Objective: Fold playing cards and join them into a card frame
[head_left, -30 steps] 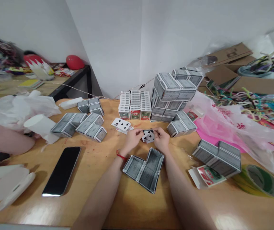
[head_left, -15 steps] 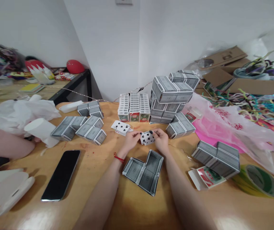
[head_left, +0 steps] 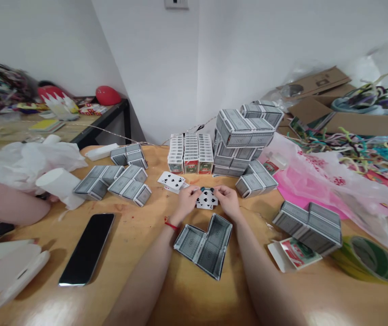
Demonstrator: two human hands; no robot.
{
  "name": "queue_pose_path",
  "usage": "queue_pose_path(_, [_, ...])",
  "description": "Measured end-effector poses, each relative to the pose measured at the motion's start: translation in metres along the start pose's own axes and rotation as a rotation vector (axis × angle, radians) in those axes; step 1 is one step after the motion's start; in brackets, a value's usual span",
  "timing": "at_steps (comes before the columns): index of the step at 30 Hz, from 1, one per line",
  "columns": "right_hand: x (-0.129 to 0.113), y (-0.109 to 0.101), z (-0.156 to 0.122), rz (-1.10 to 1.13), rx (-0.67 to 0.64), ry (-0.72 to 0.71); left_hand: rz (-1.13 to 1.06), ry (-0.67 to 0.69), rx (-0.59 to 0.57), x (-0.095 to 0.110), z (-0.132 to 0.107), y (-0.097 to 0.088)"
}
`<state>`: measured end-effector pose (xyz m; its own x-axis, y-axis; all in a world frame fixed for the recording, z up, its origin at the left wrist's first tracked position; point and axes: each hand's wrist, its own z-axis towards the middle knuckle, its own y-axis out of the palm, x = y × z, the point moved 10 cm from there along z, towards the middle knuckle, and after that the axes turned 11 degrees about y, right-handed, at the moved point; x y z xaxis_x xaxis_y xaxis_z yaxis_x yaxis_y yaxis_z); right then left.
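Both my hands meet at the middle of the wooden table (head_left: 139, 253). My left hand (head_left: 187, 200) and my right hand (head_left: 227, 199) are closed on the two ends of a small stack of playing cards (head_left: 206, 199), spade faces up. A red string circles my left wrist. Just in front of my arms lies an L-shaped block of grey-backed cards (head_left: 205, 243). A few loose face-up cards (head_left: 171, 181) lie left of my left hand.
Grey card blocks (head_left: 121, 183) sit at left, a tall pile (head_left: 243, 136) and boxed decks (head_left: 190, 151) behind, another block (head_left: 311, 224) and an open card box (head_left: 295, 254) at right. A black phone (head_left: 88, 248), white paper, pink bags and a tape roll (head_left: 366, 260) lie around. A person's arm (head_left: 7, 203) rests far left.
The cards in my hands have tipped from upright to lying flatter and lower over the table. My hands stayed together in nearly the same spot.
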<state>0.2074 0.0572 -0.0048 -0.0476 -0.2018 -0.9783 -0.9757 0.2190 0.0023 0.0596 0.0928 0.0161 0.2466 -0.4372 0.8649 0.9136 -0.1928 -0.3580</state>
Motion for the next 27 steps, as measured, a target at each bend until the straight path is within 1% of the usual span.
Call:
queue_pose_path(3, [0.002, 0.000, 0.000, 0.020, -0.023, 0.029, -0.015, -0.003, 0.021, 0.002, 0.000, -0.002])
queue_pose_path(7, [0.000, -0.001, 0.001, 0.018, -0.025, 0.017, -0.033, -0.013, 0.035, 0.001, 0.000, -0.005])
queue_pose_path(11, [-0.002, 0.001, 0.000, 0.024, -0.036, -0.005, -0.058, -0.009, 0.016, 0.001, 0.002, -0.004])
queue_pose_path(14, [-0.006, 0.004, -0.002, -0.002, -0.056, -0.022, -0.037, 0.010, -0.003, 0.004, 0.003, -0.003])
queue_pose_path(19, [-0.008, 0.012, -0.005, -0.068, -0.111, -0.042, 0.008, 0.054, -0.028, 0.015, 0.003, 0.001])
queue_pose_path(21, [-0.007, 0.012, -0.004, -0.078, -0.098, -0.047, 0.013, 0.069, -0.029, 0.020, 0.002, 0.002])
queue_pose_path(23, [-0.004, 0.010, -0.002, -0.094, -0.057, -0.055, 0.011, 0.065, -0.037, 0.021, 0.001, 0.004])
queue_pose_path(27, [-0.001, 0.001, 0.002, -0.121, 0.039, -0.079, -0.067, 0.013, -0.088, 0.015, 0.000, 0.010])
